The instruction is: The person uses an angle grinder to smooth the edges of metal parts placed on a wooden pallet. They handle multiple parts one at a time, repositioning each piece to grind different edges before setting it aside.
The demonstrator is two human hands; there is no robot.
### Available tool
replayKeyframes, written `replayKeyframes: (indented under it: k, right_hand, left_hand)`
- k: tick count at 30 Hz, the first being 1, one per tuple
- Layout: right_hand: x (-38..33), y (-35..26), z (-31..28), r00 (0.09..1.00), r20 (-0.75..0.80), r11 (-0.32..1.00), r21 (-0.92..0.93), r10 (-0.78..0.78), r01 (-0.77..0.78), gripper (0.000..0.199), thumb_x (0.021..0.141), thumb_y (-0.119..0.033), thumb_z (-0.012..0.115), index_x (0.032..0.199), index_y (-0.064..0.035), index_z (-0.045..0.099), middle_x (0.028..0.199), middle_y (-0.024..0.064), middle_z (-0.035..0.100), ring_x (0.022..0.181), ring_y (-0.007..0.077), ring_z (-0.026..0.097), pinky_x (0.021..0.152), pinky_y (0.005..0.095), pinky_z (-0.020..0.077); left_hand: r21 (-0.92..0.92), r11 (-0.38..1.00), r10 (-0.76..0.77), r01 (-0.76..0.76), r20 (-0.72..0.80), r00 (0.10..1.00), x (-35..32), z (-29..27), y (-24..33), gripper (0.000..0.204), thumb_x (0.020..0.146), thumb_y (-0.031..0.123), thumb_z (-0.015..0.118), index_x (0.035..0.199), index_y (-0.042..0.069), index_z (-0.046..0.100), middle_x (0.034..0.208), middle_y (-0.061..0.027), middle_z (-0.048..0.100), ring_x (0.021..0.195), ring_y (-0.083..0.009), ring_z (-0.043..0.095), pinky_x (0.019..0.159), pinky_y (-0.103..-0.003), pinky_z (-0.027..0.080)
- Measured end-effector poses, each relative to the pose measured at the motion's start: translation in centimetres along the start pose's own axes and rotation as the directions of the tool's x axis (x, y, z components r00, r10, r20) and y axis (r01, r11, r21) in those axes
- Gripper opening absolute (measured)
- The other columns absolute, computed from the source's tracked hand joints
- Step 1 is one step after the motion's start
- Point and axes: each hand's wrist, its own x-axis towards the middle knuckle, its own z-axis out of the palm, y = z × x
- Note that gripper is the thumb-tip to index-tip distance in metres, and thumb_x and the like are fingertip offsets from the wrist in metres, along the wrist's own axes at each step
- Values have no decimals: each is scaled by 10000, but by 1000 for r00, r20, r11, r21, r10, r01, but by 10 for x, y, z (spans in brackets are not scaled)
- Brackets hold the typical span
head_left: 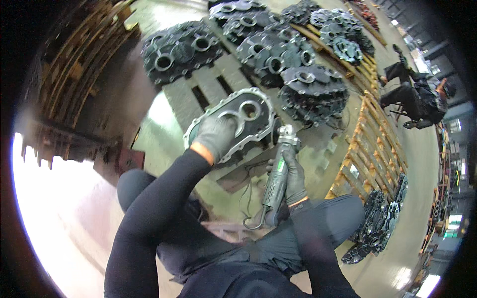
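Note:
A flat grey cast-metal housing cover (pixel 251 116) with two round openings and a bolt-hole rim stands tilted in front of me. My left hand (pixel 213 135), in a grey glove, grips its lower left edge. My right hand (pixel 294 180), also gloved, is wrapped around the body of a green and grey angle grinder (pixel 278 171). The grinder's head sits against the right edge of the cover. Its cable loops down near my knee.
Stacks of dark cast covers (pixel 310 92) lie on wooden pallets (pixel 208 84) ahead, with more stacks (pixel 181 49) to the left and behind. An empty pallet (pixel 372 144) lies to the right, with castings (pixel 377 223) beside it. A person (pixel 417 97) crouches far right. Rusty metal racks (pixel 84 69) stand on the left.

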Motion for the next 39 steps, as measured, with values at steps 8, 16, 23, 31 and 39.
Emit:
replayKeyframes:
  k: [8,16,23,31,39]
  right_hand:
    - [17,-155,-10,978,-28,970,126,-205,206,674,975,-567,762,1288,-3,567,974,146,748,807,232,779,681,354,681]
    - [21,-191,-37,975,-69,952,214,-210,220,519,1033,-543,699,1184,-51,628,928,107,745,762,182,766,630,289,673]
    - [40,-187,-7,983,-48,971,150,-180,185,484,1056,-531,663,1178,-64,633,913,101,757,689,186,762,606,297,677]
    - [52,-194,-4,985,-46,966,194,-167,173,502,1051,-490,688,1255,-42,590,969,122,730,800,198,779,653,313,695]
    - [55,-187,17,989,-67,972,187,-134,144,443,1031,-484,724,1106,-55,640,927,95,731,750,182,774,612,292,679]
  left_hand:
    - [32,999,-47,40,242,969,18,147,18,260,1029,219,537,1180,48,662,1141,-159,759,1084,-331,735,938,-485,528]
    - [46,993,-108,108,12,994,32,183,37,547,997,164,540,1509,-23,490,1191,-176,659,994,-312,678,917,-488,493]
    - [-50,983,-162,179,236,958,55,155,32,565,1007,170,567,1517,-41,448,1202,-225,651,978,-393,700,771,-512,579]
    - [-450,893,96,5,202,975,82,61,-61,516,938,85,664,1427,23,511,1149,-277,693,1093,-478,683,941,-529,541]
    - [-303,948,-38,94,185,982,95,11,-136,442,1012,330,683,1333,43,582,1144,-275,727,1118,-480,693,925,-545,550]
